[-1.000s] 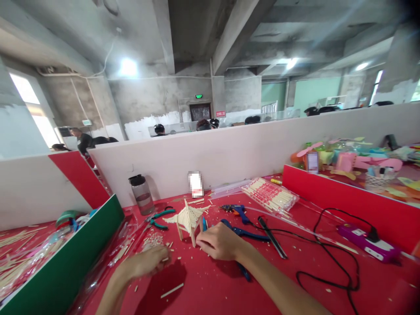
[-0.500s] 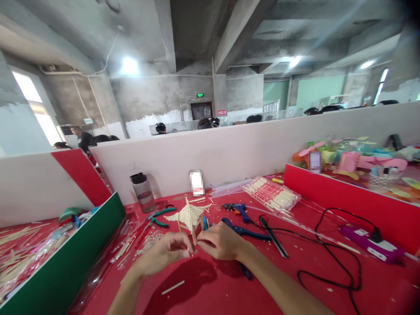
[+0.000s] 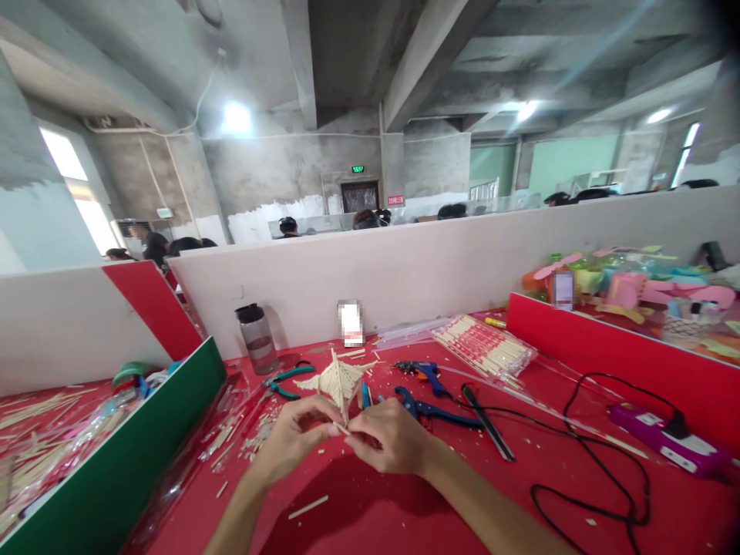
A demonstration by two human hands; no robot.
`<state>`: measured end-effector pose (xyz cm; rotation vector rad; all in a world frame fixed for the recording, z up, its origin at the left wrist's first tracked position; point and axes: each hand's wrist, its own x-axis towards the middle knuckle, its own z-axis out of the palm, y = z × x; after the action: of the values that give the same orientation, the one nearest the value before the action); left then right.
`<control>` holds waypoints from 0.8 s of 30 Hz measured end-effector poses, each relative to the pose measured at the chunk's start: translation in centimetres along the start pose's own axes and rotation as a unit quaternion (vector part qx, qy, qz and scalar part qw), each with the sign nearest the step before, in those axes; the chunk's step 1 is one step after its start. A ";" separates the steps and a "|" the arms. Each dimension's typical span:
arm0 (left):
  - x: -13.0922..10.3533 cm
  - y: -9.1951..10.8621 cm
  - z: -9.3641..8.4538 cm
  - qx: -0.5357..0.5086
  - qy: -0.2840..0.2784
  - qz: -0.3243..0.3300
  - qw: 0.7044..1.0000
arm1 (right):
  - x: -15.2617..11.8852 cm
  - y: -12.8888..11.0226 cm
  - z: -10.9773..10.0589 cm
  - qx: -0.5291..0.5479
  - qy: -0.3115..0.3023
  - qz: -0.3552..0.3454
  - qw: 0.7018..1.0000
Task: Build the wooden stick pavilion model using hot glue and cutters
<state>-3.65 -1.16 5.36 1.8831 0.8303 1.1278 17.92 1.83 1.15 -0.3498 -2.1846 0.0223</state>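
Left hand [image 3: 296, 433] and right hand [image 3: 394, 435] meet, fingertips pinching a short stick [image 3: 341, 426], its long axis slanting down rightward, by the near post of a stick house [image 3: 335, 382]. That stands upright on the red table [image 3: 358, 520], roof peak upward. Red wall sign [image 3: 396, 200]: writing too small to read.

The stick model [image 3: 335, 381] is cream, the tabletop [image 3: 555, 451] red.

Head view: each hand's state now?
Left hand: closed, pinching a short wooden stick.
Right hand: curled, fingertips close to it; whether it grips anything cannot be told.
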 end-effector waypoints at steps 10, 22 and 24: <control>0.0 0.4 -0.3 0.031 -0.009 0.000 0.999 | 0.3 0.0 -0.5 0.004 0.022 0.002 1.000; -0.2 0.4 0.2 0.073 -0.026 -0.011 0.997 | 0.1 0.2 -0.1 -0.012 -0.003 0.018 1.000; -0.1 0.6 0.4 0.083 -0.035 0.000 0.996 | 0.0 0.2 0.0 -0.012 -0.011 0.021 1.000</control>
<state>-3.23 -1.66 5.68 2.0459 0.9087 1.0138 17.98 2.01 1.11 -0.4096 -2.2002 0.0230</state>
